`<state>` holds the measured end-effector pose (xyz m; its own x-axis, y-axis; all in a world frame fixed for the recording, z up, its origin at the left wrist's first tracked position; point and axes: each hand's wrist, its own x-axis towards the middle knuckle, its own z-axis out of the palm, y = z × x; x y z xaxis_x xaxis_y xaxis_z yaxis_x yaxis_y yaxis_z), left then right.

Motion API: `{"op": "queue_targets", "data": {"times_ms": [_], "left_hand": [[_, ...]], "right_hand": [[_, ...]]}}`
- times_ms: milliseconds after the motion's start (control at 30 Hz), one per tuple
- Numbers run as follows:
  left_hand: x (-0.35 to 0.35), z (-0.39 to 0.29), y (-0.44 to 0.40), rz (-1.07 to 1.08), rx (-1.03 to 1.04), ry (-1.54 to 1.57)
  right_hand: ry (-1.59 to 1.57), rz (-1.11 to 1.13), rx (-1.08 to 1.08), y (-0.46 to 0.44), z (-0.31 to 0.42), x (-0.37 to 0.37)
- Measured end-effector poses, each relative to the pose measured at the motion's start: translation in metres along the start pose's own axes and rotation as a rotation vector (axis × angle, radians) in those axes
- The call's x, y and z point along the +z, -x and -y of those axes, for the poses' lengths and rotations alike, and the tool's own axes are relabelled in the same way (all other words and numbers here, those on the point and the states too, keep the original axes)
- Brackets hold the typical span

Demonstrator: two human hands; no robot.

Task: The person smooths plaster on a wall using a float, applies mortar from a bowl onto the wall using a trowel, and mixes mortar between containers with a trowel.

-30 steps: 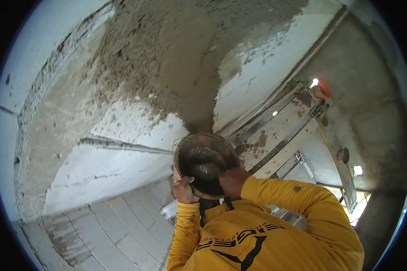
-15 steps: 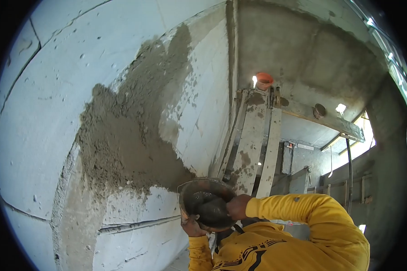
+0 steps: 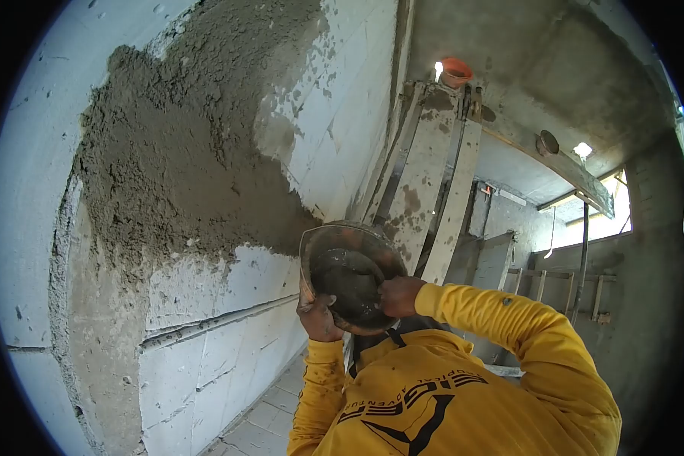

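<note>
A worn, mud-streaked mortar bucket [image 3: 309, 262] is tilted toward me in front of my chest, with wet grey mortar [image 3: 342, 266] inside. My left hand [image 3: 321, 319] is closed on its lower left rim, thumb over the edge. On the opposite side, my right hand [image 3: 400, 296] is closed in a fist reaching into the bucket. A dark, mortar-coated tool with a rounded edge [image 3: 359, 283] extends from that fist into the mortar. Its handle is hidden in my fingers. Left of the bucket, rough wet plaster [image 3: 175, 144] covers part of the white block wall [image 3: 197, 304].
Long stained planks [image 3: 422, 175] run away ahead of me. An orange bucket [image 3: 456, 71] stands at their far end. A small dark pot [image 3: 546, 143] rests on a wooden beam [image 3: 577, 178] at right. Below lies a tiled floor [image 3: 262, 418].
My view has tilted down, so the bucket and both hands appear higher and more of my yellow sweatshirt shows. My right hand stays at the bucket, and the tool has shifted inside it.
</note>
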<state>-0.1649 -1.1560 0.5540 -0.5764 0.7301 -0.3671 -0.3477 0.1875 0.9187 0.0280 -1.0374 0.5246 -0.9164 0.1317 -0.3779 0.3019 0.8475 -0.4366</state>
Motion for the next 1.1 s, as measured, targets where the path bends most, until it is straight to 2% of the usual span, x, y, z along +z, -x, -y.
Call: {"op": "queue_targets", "data": {"times_ms": [33,133,333,433,533,633,700,767,833,967,1000,1100], "left_hand": [[-0.002,0.001,0.0,-0.01,-0.017,0.013],[-0.009,0.0,-0.001,-0.039,-0.061,0.061],[-0.017,-0.004,-0.008,-0.088,-0.11,0.134],[-0.01,-0.006,-0.01,-0.083,-0.119,0.149],[-0.008,-0.007,-0.014,-0.081,-0.133,0.163],[-0.007,-0.004,-0.016,-0.083,-0.15,0.156],[-0.009,0.004,-0.019,-0.077,-0.163,0.166],[-0.008,0.004,-0.017,-0.085,-0.168,0.168],[-0.001,-0.011,-0.013,-0.104,-0.175,0.216],[-0.025,0.017,-0.025,-0.055,-0.178,0.232],[-0.003,-0.012,-0.013,-0.074,-0.182,0.281],[0.002,-0.021,-0.006,-0.11,-0.174,0.264]], "right_hand": [[-0.048,0.007,-0.02,-0.001,0.002,0.005],[-0.461,-0.083,0.258,0.008,0.007,0.005],[-0.538,-0.151,0.396,0.052,0.034,-0.052],[-0.505,-0.111,0.509,0.021,0.019,-0.02],[-0.549,-0.176,0.488,0.043,0.029,-0.053],[-0.585,-0.194,0.398,0.033,0.011,-0.028],[-0.511,-0.287,0.182,0.039,0.0,-0.02],[-0.836,-0.267,0.19,0.046,0.003,-0.012],[-1.535,-0.127,0.404,0.052,0.004,-0.018],[-2.115,-0.256,0.095,0.072,-0.002,-0.023],[-2.223,-0.308,0.045,0.082,0.003,-0.033],[-2.416,-0.53,-0.081,0.099,-0.003,-0.038]]}}
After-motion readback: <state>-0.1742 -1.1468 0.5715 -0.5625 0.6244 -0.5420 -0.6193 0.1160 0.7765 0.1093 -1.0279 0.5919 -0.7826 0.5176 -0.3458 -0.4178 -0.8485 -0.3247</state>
